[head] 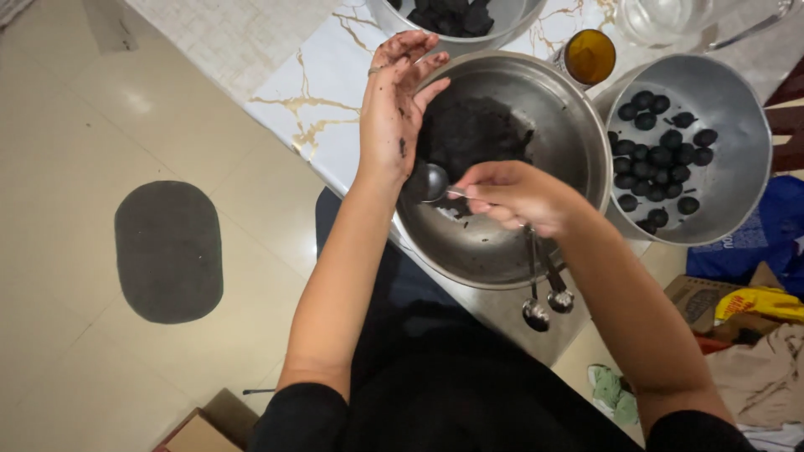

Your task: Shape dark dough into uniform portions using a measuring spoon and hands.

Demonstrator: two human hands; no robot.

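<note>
A blue bag (775, 230) is seen at the right edge, just beside the metal pot of dark balls, white print showing on it. Below it, a brown cardboard box (699, 300) is laid at an angle, a round dark mark printed on its flap. A yellow packet (760, 303) with red lettering is spotted touching that box, crumpled on top of cloth. At the bottom left, another cardboard box (205, 427) is cut off by the frame; its edge looks reddish, though that cannot be told for sure.
</note>
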